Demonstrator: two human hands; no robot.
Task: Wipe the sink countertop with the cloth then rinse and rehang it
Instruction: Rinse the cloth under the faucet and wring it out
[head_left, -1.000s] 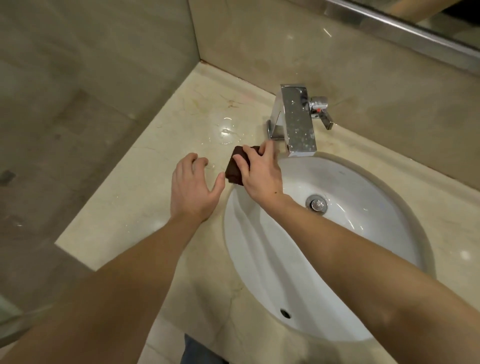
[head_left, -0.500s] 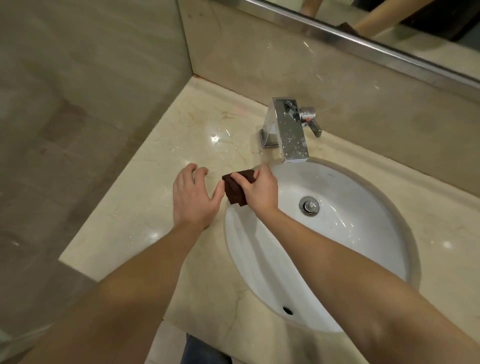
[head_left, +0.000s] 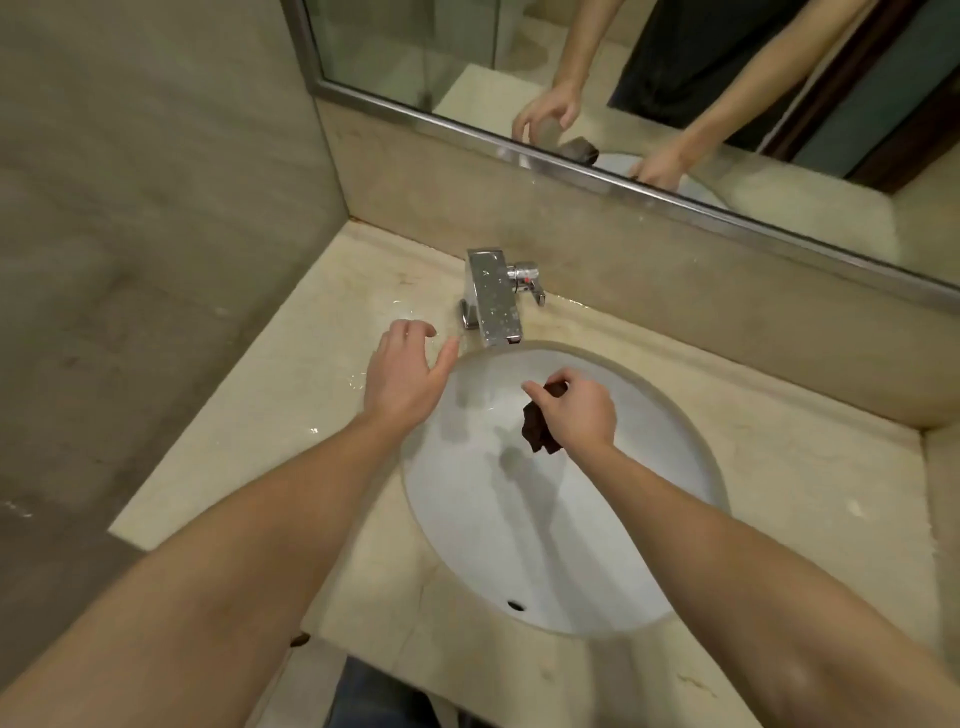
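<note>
A small dark brown cloth hangs bunched from my right hand, which grips it over the middle of the white oval sink basin. My left hand rests flat with fingers spread on the beige marble countertop, at the basin's left rim and just left of the chrome faucet. Water glistens on the counter around the left hand. No water runs from the faucet. The drain is hidden behind my right hand.
A framed mirror spans the back wall and reflects both hands. A tiled wall closes the left side. A raised marble ledge stands at the far right. The counter's front edge runs near my body.
My right hand lifted the cloth off the counter at the basin's left rim and carried it right, over the basin. The view tilted up, showing more mirror. My left hand stayed put.
</note>
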